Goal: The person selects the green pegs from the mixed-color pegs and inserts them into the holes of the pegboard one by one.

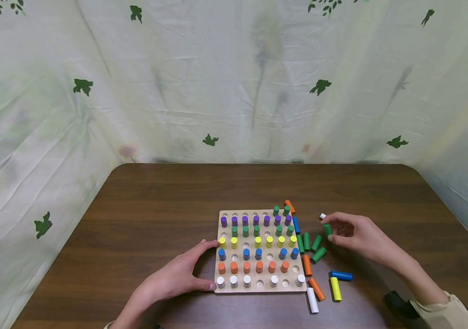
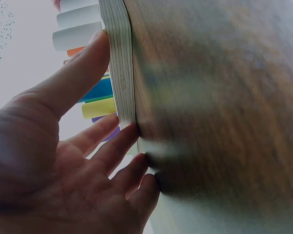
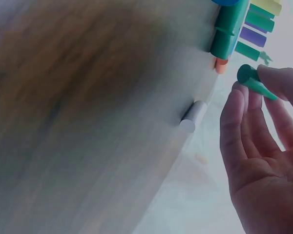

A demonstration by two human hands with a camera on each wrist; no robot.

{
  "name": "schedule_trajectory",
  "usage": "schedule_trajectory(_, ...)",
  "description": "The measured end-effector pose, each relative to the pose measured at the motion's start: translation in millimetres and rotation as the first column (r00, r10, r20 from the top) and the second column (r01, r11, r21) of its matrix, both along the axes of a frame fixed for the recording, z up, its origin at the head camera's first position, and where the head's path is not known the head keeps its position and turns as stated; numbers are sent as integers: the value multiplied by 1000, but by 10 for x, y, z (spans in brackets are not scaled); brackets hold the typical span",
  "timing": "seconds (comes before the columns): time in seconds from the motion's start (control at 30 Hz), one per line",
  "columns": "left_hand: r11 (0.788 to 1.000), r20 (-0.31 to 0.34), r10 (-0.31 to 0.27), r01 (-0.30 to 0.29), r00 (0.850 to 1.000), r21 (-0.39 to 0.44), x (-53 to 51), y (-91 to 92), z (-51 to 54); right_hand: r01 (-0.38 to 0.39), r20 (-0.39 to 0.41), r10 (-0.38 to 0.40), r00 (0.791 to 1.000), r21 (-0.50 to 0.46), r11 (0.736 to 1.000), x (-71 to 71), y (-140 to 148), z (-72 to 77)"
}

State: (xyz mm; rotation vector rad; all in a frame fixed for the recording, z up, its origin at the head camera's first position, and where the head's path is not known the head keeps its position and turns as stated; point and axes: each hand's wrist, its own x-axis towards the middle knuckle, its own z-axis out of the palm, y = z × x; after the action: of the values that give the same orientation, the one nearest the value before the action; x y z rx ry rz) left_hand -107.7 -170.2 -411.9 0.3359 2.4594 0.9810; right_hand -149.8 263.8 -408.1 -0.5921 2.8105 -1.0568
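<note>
Currently pinching a green peg (image 1: 327, 229) between the thumb and fingertips of the right hand (image 1: 351, 233), holding it tilted and raised off the table (image 1: 168, 201). Resting the left hand (image 1: 181, 273) unclenched against the left side of the board (image 1: 265, 275), touching its near corner with the thumb and a spot farther up with the forefinger.

Seeing a white peg (image 1: 322, 216) lying just past the fingertips of the right grip. Facing four loose green pegs (image 1: 318, 254) scattered left of that grip, in the way between it and the board. Also finding a blue peg (image 1: 296, 225) along the board's right edge and an orange peg (image 1: 289, 206) by its far right corner. Nearer the body than the right grip, seeing two more orange pegs (image 1: 317, 289), a second white peg (image 1: 312, 300), a yellow peg (image 1: 336, 289) and, just beside it, another blue peg (image 1: 341, 276).

Between the two hands, facing rows of upright pegs (image 1: 247, 267) in white, orange, blue, yellow, green and purple, with vacant holes among them.

Working over dark brown wood, before pale cloth (image 1: 226, 82) hanging behind and at both sides, showing green leaf shapes.
</note>
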Motion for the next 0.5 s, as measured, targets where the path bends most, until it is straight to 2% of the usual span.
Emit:
schedule_trajectory(0.3, 1000, -7, -5, 5, 1000, -3, -5, -10, 10, -28, -35, 26, 999, -57, 998, -74, -75, 17)
schedule_trajectory(0.5, 1000, -10, -11, 11, 1000, 1, -2, -6, 11, -41, -27, 38, 999, -92, 995, -131, -143, 32)
